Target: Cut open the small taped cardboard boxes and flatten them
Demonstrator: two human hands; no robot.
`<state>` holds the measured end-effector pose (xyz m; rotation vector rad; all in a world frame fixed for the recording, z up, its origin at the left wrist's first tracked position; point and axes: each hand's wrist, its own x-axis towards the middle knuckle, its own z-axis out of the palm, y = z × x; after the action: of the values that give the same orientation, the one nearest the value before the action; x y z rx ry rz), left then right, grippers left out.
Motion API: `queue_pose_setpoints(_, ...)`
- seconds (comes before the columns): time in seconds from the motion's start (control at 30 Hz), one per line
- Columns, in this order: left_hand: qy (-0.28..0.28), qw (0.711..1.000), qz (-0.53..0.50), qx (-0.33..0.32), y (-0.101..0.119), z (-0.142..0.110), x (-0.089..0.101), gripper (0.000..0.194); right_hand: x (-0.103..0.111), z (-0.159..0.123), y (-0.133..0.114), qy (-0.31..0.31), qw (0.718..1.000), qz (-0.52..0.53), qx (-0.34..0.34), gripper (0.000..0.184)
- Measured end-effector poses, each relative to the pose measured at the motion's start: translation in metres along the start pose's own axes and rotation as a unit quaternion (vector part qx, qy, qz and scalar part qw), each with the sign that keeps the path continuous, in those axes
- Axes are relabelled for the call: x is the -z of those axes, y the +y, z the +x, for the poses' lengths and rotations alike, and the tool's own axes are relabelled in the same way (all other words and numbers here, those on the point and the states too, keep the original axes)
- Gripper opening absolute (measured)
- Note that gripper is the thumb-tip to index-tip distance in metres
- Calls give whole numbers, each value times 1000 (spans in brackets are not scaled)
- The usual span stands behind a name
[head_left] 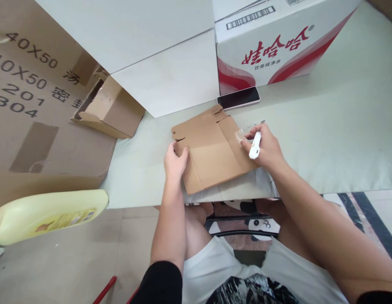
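Note:
A flat, unfolded brown cardboard box (211,152) lies on the pale green table (335,143) in front of me. My left hand (175,160) grips its left edge with curled fingers. My right hand (267,147) rests on the cardboard's right side and is closed round a small white tool (255,145). A curl of clear tape (239,135) sits at my right fingertips. A grey plastic bag (233,190) lies under the cardboard at the table's front edge.
A black phone (239,97) lies behind the cardboard. A white and red printed carton (271,46) and plain white boxes (158,55) stand at the back. A small folded brown box (110,107) and large cardboard sheets (31,105) are left. A yellow jug (47,213) lies lower left.

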<state>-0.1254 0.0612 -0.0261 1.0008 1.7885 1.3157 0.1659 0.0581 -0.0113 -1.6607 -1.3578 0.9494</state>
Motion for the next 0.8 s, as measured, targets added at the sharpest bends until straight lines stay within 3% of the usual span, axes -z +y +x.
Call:
queue_pose_setpoints(0.1,9,999,28,-40,7,-3,-4,54,5,-1,-1,19,998,55,-11,38)
queue_pose_setpoints(0.23,-10,982,-186,-38,18,-5,-7,74,12,-2,-2,17,989,137,-61,41)
queue_pose_setpoints(0.37,-50,961,-267,51,23,-7,1,55,18,-6,-7,-87,965,232,-83,29)
queue_pose_setpoints(0.47,-97,956,-263,81,25,-15,8,51,18,-8,-7,-63,954,285,-70,30)
queue_pose_setpoints(0.57,-207,953,-217,46,25,-24,9,53,15,-3,-2,64,933,354,-8,34)
queue_pose_setpoints(0.63,-243,952,-185,16,25,-28,6,53,14,2,3,128,913,384,53,36)
queue_pose_setpoints(0.7,-216,958,-189,-18,25,-30,2,49,15,5,8,124,906,390,104,37)
queue_pose_setpoints(0.8,-150,955,-252,-52,28,-29,-3,48,20,4,15,51,921,348,166,45)
